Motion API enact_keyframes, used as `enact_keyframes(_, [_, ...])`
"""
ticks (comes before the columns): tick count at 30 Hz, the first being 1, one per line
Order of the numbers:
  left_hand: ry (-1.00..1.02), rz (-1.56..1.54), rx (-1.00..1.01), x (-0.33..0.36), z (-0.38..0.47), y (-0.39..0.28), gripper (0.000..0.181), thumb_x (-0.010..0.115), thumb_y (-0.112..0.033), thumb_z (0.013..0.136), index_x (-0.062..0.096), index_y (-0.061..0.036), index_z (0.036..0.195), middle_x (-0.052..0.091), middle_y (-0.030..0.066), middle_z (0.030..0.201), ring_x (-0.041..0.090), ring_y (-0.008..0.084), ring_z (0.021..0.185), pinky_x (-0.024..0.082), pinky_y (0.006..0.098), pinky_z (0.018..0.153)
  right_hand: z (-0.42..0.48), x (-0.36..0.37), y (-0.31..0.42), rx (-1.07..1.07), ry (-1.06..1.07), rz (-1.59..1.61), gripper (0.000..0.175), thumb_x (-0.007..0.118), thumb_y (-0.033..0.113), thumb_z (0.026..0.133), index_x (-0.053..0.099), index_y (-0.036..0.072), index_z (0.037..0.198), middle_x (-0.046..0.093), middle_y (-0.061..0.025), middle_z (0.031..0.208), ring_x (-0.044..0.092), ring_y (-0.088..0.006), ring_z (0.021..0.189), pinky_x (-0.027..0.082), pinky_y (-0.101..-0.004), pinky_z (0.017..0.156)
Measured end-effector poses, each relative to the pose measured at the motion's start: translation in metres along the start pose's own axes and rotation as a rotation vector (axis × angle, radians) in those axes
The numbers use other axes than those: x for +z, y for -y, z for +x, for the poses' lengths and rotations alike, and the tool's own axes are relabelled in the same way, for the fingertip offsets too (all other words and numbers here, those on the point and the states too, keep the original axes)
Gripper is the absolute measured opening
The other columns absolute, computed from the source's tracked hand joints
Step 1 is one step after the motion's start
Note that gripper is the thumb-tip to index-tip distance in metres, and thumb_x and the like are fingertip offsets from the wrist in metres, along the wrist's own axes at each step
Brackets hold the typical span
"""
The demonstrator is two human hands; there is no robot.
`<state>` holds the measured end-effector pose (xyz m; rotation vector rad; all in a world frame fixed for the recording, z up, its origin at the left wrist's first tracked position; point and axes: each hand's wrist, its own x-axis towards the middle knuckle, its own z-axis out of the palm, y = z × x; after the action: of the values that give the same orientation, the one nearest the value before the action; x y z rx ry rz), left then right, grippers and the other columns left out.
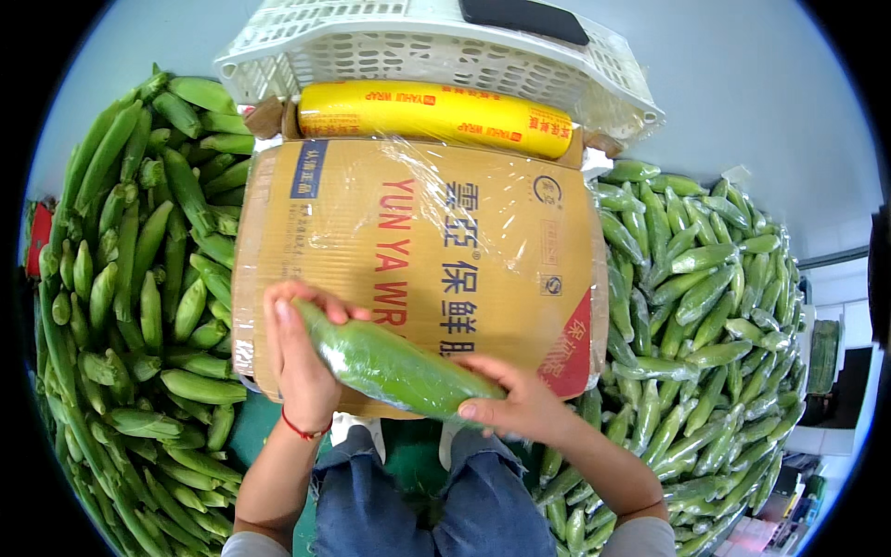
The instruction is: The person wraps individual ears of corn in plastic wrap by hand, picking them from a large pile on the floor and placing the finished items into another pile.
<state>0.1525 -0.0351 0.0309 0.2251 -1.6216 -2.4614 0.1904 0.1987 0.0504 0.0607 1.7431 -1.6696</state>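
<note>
Between my two hands lies an ear of corn (404,365) in its green husk, with shiny cling film around it. My left hand (306,348) grips the upper left end, thumb along the side. At the lower right end, my right hand (515,400) closes around the film-covered ear. Directly beneath is a flat cardboard surface (334,257) printed with writing and covered in film. At its far edge lies a yellow roll of cling film (431,115), a clear sheet of which stretches over the cardboard.
A heap of unwrapped corn ears (139,278) rises on the left. Film-wrapped ears (696,334) are piled on the right. Behind the roll stands a white plastic crate (404,52), with a dark flat object (525,19) on top. The floor (254,425) is green.
</note>
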Motion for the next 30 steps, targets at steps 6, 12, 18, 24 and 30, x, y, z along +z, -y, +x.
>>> enact_keyframes(6, [-0.164, 0.166, 0.055, -0.008, -0.027, 0.005, 0.042, 0.028, -0.04, 0.106, 0.047, -0.0041, 0.117, 0.048, 0.0096, 0.088, 0.058, 0.0206, 0.079, 0.051, 0.0328, 0.074, -0.013, -0.009, 0.005, -0.64, -0.548, -0.477, 0.035, 0.075, 0.027, 0.083, 0.068, 0.0, 0.105, 0.069, -0.0128, 0.095, 0.067, -0.0252, 0.087, 0.052, -0.0317, 0.075])
enact_keyframes(12, [0.094, 0.361, -0.408, -0.03, -0.054, 0.008, 0.055, 0.03, -0.04, 0.106, 0.062, 0.0053, 0.104, 0.063, 0.0108, 0.081, 0.061, 0.0163, 0.071, 0.051, 0.0299, 0.065, 0.023, -0.013, -0.004, -0.888, -0.975, 0.344, 0.032, 0.048, 0.026, 0.101, 0.063, -0.002, 0.107, 0.063, -0.0109, 0.071, 0.064, -0.024, 0.069, 0.052, -0.0342, 0.068])
enact_keyframes(18, [0.691, 0.916, 0.07, -0.012, -0.062, -0.013, 0.076, 0.061, -0.058, 0.086, 0.052, 0.0068, 0.125, 0.066, 0.0176, 0.092, 0.065, 0.0326, 0.076, 0.053, 0.0392, 0.07, 0.017, -0.039, -0.016, -0.82, -0.598, 0.822, 0.019, 0.048, 0.02, 0.102, 0.052, 0.005, 0.113, 0.044, -0.0008, 0.056, 0.049, -0.0126, 0.052, 0.051, -0.035, 0.06])
enact_keyframes(24, [0.955, 0.95, 0.09, 0.033, -0.046, -0.011, 0.077, 0.075, -0.036, 0.079, 0.042, -0.0048, 0.141, 0.057, 0.018, 0.1, 0.063, 0.0362, 0.082, 0.053, 0.0406, 0.072, 0.015, -0.024, -0.009, -0.7, -0.548, 1.189, 0.039, 0.052, 0.035, 0.099, 0.042, 0.016, 0.131, 0.056, -0.003, 0.083, 0.056, -0.0175, 0.078, 0.05, -0.0381, 0.079])
enact_keyframes(30, [0.925, 0.786, 0.022, 0.074, -0.056, 0.032, 0.073, 0.069, -0.027, 0.085, 0.035, -0.006, 0.146, 0.051, 0.0233, 0.115, 0.055, 0.0411, 0.102, 0.048, 0.0446, 0.086, 0.005, 0.02, -0.043, -0.532, -0.659, 0.997, 0.049, 0.057, 0.034, 0.096, 0.04, 0.009, 0.134, 0.057, -0.0103, 0.113, 0.059, -0.0275, 0.103, 0.048, -0.0438, 0.093])
